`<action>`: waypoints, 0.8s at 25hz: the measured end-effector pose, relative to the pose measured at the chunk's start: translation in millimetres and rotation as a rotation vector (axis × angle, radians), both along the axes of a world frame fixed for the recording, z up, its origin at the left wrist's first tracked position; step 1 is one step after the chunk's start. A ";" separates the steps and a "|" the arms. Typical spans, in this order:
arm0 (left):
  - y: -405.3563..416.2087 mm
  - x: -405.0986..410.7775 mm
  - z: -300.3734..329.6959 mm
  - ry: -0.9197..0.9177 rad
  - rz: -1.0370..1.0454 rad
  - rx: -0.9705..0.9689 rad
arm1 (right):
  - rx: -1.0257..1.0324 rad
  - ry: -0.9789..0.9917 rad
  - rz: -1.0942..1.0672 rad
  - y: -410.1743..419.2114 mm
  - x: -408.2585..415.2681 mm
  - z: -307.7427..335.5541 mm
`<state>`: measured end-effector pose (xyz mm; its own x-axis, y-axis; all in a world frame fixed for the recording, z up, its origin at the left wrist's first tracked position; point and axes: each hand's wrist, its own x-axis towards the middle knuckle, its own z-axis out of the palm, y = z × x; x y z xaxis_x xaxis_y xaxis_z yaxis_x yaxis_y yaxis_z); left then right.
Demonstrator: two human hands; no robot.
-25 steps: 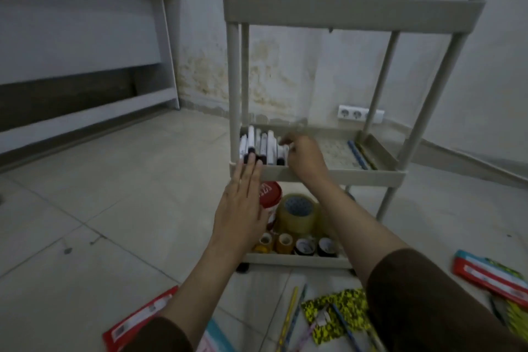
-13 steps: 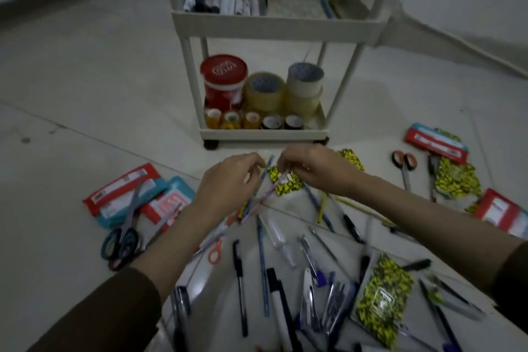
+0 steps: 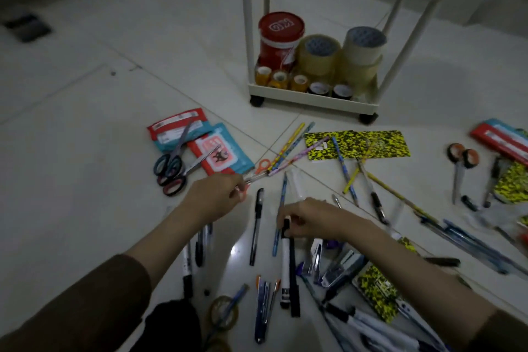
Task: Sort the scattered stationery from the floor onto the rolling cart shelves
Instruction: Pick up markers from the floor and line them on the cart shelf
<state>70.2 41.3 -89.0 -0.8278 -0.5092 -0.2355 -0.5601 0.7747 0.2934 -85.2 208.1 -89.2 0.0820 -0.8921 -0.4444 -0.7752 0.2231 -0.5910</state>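
Pens, markers, pencils and staplers lie scattered on the tiled floor in front of me. My left hand (image 3: 214,198) is closed on small orange-handled scissors (image 3: 263,166), whose loop sticks out past my fingers. My right hand (image 3: 310,217) pinches the black-capped top of a white marker (image 3: 285,263) that lies on the floor beside a black pen (image 3: 256,226). The white rolling cart (image 3: 311,101) stands beyond them. Its bottom shelf holds a red tub (image 3: 281,37) and several tape rolls (image 3: 318,54).
Two pairs of scissors (image 3: 171,168) lie on red and teal packets (image 3: 183,130) at the left. Yellow-black patterned packets (image 3: 357,144) and pencils sit mid-floor. More scissors (image 3: 463,157) and packets lie at the right. A small tape roll (image 3: 224,313) sits near my knee.
My hands left the cart's middle shelf and came down to the floor pile. The left took hold of the orange scissors, and the right moved back onto the white marker.
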 end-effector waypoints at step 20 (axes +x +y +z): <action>14.7 92.0 -26.6 -0.216 0.449 -0.083 | -0.336 -0.590 -0.695 -39.5 35.3 -0.5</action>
<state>162.3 56.0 -115.5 -0.4600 -0.8281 -0.3204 -0.8843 0.4596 0.0818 -50.0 168.6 -89.7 -0.3829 -0.8987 -0.2137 -0.0927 0.2675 -0.9591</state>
